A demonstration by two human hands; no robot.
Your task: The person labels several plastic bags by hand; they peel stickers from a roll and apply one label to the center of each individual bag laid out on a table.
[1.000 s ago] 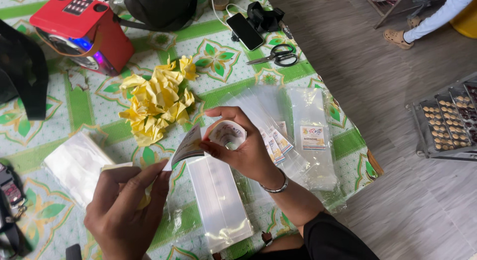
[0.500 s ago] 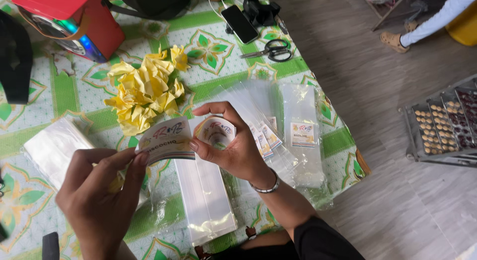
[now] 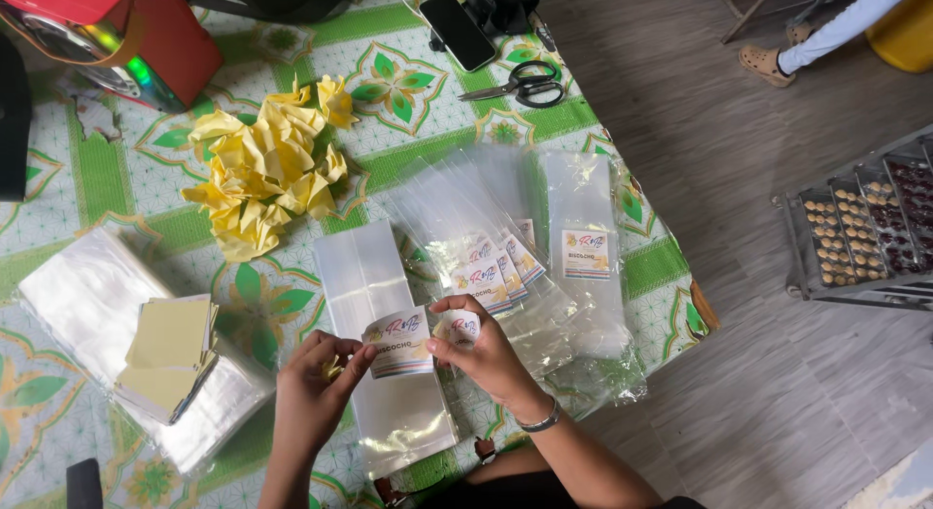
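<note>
My left hand [image 3: 313,392] and my right hand [image 3: 483,354] pinch a small printed sticker label [image 3: 399,343] by its two side edges, just above a clear plastic bag [image 3: 374,319] lying flat on the table. My right hand also holds a small roll of labels [image 3: 463,326] against its fingers. To the right, several clear bags with labels stuck on them [image 3: 505,256] lie fanned out. A stack of yellowish backing papers [image 3: 173,349] rests on a pile of clear bags [image 3: 92,310] at the left.
A heap of crumpled yellow paper [image 3: 267,174], a red box [image 3: 146,33], a black phone [image 3: 458,30] and scissors [image 3: 520,84] sit on the green-patterned tablecloth [image 3: 107,169]. A tray rack of small baked pieces [image 3: 860,227] stands on the floor at the right. Another person's foot [image 3: 768,64] shows top right.
My left hand has taken the label's free edge and both hands have brought it down over the clear bag. The view has shifted left and downward.
</note>
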